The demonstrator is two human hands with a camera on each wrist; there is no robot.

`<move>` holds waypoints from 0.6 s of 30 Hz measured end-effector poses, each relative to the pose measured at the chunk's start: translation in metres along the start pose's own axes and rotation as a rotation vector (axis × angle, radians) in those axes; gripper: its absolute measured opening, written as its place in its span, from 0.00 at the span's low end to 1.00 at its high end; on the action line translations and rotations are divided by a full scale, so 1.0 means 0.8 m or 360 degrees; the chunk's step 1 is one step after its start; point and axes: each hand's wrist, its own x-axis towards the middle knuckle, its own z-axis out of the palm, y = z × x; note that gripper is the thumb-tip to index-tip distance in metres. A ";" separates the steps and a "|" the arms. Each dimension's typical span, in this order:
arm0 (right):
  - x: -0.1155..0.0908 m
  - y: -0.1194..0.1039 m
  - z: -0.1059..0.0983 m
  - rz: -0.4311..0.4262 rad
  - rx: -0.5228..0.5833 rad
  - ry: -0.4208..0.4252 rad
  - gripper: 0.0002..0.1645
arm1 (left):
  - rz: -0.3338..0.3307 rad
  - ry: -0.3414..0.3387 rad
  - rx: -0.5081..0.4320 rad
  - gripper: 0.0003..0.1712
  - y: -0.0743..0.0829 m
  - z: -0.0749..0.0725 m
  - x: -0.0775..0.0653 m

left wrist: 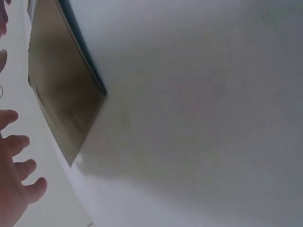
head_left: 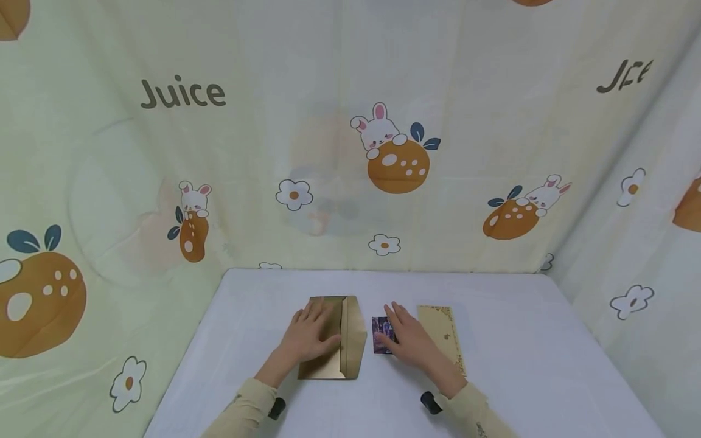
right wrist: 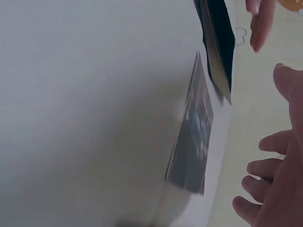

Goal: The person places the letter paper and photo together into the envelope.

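Note:
A gold envelope [head_left: 323,368] lies on the white table with its flap [head_left: 356,334] spread out to the right. My left hand [head_left: 311,337] is over it, fingers spread; the left wrist view shows those fingers [left wrist: 28,168] apart from the envelope [left wrist: 61,75]. To the right lies a small dark, purplish picture card [head_left: 381,331], partly covered by my right hand [head_left: 411,340]. Its fingers [right wrist: 265,168] are spread above the card [right wrist: 191,142] and grip nothing. A cream card with a gold floral border [head_left: 438,322] lies beyond the right hand, its lower part hidden by the wrist.
A curtain [head_left: 328,73] printed with rabbits, oranges and flowers hangs behind the table and along both sides. White cloth covers the table [head_left: 515,340]. Dark wrist devices [head_left: 431,402] sit by both sleeves.

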 end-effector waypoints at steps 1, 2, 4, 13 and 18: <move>0.001 -0.005 0.002 -0.0037 -0.0008 -0.0009 0.46 | 0.0014 -0.0004 0.0005 0.44 0.002 0.001 0.001; 0.002 -0.010 0.005 -0.0074 -0.0014 -0.0021 0.44 | 0.0029 -0.0010 0.0011 0.43 0.003 0.003 0.001; 0.005 -0.020 0.011 -0.0162 -0.0055 -0.0038 0.41 | 0.0051 -0.0028 0.0034 0.42 0.007 0.006 0.003; 0.016 -0.052 0.041 -0.0314 -0.0170 -0.0107 0.32 | 0.0082 -0.0113 0.0115 0.36 0.023 0.017 0.008; 0.018 -0.058 0.049 -0.0308 -0.0233 -0.0147 0.32 | 0.0082 -0.0134 0.0246 0.33 0.025 0.024 0.010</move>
